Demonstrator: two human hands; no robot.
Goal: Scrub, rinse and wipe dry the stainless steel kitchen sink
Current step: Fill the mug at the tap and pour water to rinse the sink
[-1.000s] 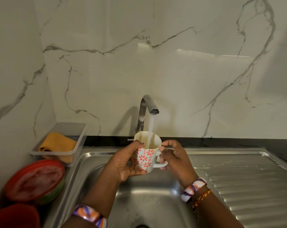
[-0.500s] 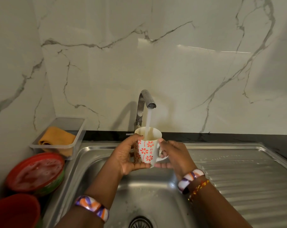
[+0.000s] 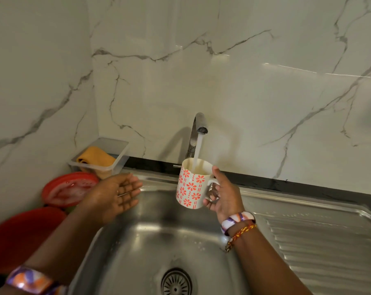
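A white mug (image 3: 191,186) with red flower prints hangs under the running tap (image 3: 199,126), and water streams into it. My right hand (image 3: 222,194) grips the mug by its handle, thumb up near the rim. My left hand (image 3: 116,194) is off the mug, palm up with fingers straight, over the left edge of the stainless steel sink (image 3: 137,241). The drain strainer (image 3: 176,282) shows at the bottom of the basin.
A clear plastic box (image 3: 118,154) with a folded orange cloth (image 3: 96,159) stands in the back left corner. A soapy red lid (image 3: 68,189) and a red bowl (image 3: 20,235) sit left of the sink. The ribbed drainboard (image 3: 318,241) lies to the right.
My left hand has let go of the mug and moved left, opening palm up. The right hand now holds the mug alone under the tap.
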